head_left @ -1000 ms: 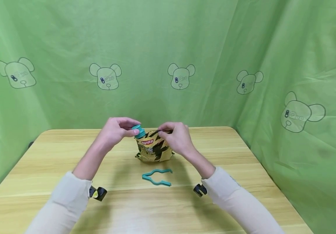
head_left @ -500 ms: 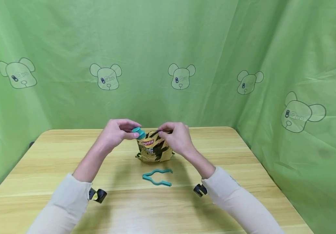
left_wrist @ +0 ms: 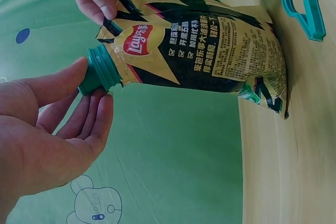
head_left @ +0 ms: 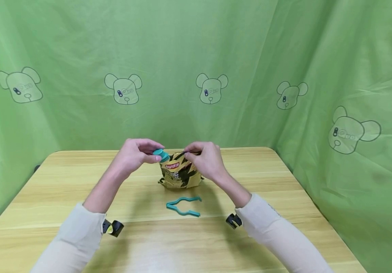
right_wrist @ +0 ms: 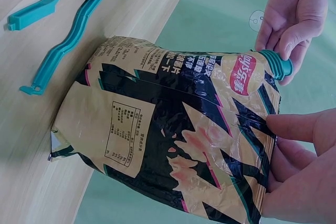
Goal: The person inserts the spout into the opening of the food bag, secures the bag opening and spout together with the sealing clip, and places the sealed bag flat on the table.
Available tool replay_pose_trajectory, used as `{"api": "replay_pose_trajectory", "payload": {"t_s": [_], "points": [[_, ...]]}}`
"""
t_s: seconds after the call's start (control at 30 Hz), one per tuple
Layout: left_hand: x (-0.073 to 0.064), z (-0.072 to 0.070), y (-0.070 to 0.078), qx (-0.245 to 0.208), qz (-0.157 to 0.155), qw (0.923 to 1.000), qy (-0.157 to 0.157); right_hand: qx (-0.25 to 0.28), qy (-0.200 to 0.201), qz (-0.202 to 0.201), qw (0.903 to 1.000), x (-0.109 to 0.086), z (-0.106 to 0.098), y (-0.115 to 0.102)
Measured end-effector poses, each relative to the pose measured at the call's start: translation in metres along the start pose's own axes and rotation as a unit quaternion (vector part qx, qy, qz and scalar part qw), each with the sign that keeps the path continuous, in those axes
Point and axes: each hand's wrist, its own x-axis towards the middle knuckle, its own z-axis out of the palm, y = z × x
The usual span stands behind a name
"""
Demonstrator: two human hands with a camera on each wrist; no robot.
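Note:
A gold and black Lay's chip bag (head_left: 182, 175) stands upright on the table. At its top left corner my left hand (head_left: 135, 154) pinches a teal ribbed screw spout (left_wrist: 100, 70) between thumb and fingers. The spout's threaded part meets the bag's corner; whether it reaches inside is hidden. My right hand (head_left: 205, 156) grips the bag's top edge, thumb on the near side, as the right wrist view shows. In front of the bag lies a teal bag clip (head_left: 187, 212), its two arms spread apart from the hinge at the left.
The light wooden table (head_left: 168, 242) carries the bag and clip. Green curtains (head_left: 168, 45) printed with bear heads rise behind the table and along its sides. A black camera mount (head_left: 114, 228) sits under each cuff.
My left hand has sunk a little and the spout has tilted slightly since one second ago. Over the last half second almost nothing moves; the right hand keeps its place on the bag.

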Motion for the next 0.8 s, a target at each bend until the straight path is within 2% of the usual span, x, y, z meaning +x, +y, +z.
{"api": "replay_pose_trajectory", "payload": {"t_s": [0.17,0.37,0.63,0.8], "points": [[0.002,0.002,-0.001,0.006,0.002,1.0,-0.002,0.001,-0.001,0.002,1.0,0.0,0.0,0.0],[0.004,0.003,-0.002,0.001,-0.003,0.9999,0.012,0.003,-0.003,0.005,1.0,0.0,0.0,-0.001],[0.001,0.009,0.002,-0.004,0.0,0.9998,0.02,0.005,-0.005,0.004,1.0,0.001,-0.001,0.001],[0.002,0.013,-0.003,-0.01,0.003,0.9997,0.021,0.007,-0.006,0.004,1.0,0.001,-0.001,0.001]]}}
